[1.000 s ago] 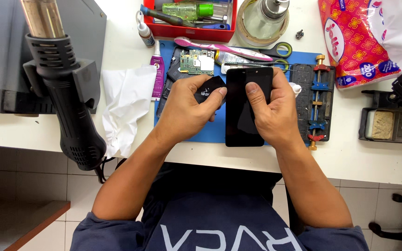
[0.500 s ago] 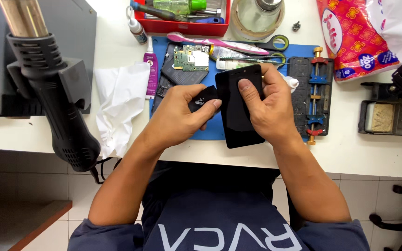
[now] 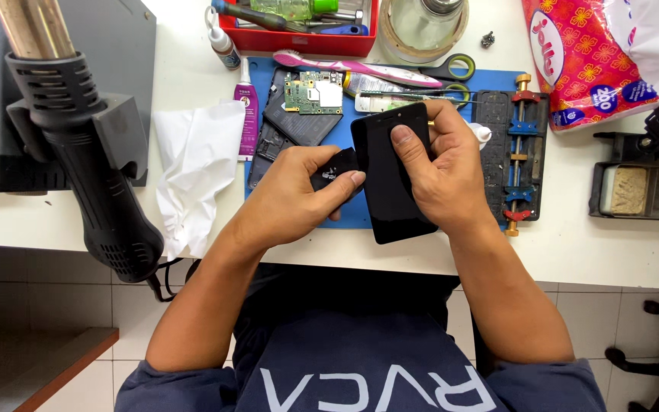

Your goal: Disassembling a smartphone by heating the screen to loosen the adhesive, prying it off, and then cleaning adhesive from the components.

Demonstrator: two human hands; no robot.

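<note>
The fingers [image 3: 404, 145] of the right hand [image 3: 451, 179] are closed around a flat black glass phone screen [image 3: 390, 179], thumb pressed on its face. Its long side runs from twelve to six o'clock. The left hand [image 3: 291, 202] pinches a small black part [image 3: 333, 168] at the screen's nine o'clock edge, over the blue rubber mat [image 3: 345, 130]. Since the earlier picture the screen has tipped slightly.
</note>
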